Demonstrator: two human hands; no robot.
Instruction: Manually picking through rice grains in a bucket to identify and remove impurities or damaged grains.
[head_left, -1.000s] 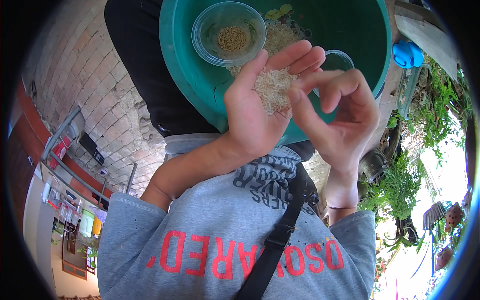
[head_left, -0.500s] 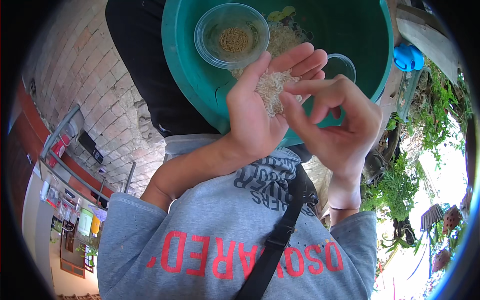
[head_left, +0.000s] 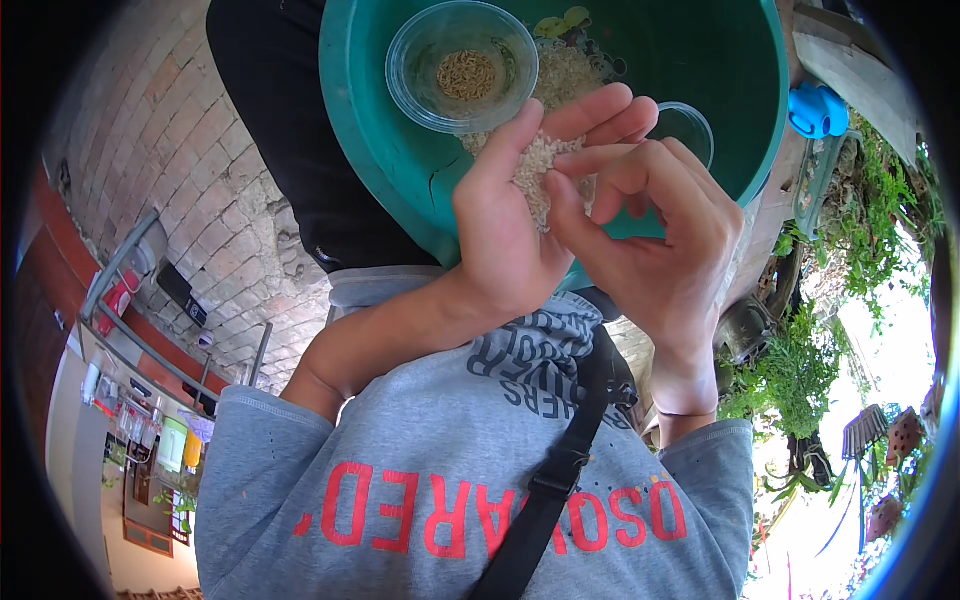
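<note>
A small mound of pale rice grains (head_left: 534, 168) lies in the cupped palm of my left hand (head_left: 497, 225), held over a green plastic basin (head_left: 352, 120). Over that palm, my right hand (head_left: 665, 225) brings thumb and index fingertip together in a pinch at the rice; whatever is between them is too small to make out. Just beyond my left thumb is a clear plastic bowl (head_left: 405, 97) with brown unhusked grains (head_left: 466, 76) at its bottom. More rice (head_left: 568, 78) is spread on the basin floor, partly hidden by the bowl and my fingers.
Another clear round container (head_left: 692, 128) sits in the basin's right side, partly behind my right hand. Outside the rim at right are a blue plastic object (head_left: 818, 111) and green plants (head_left: 795, 375). Brick paving (head_left: 190, 170) extends to the left.
My right hand has shifted slightly left over the palm, and its thumb and index fingertip have closed together at the rice. My left hand stays nearly still.
</note>
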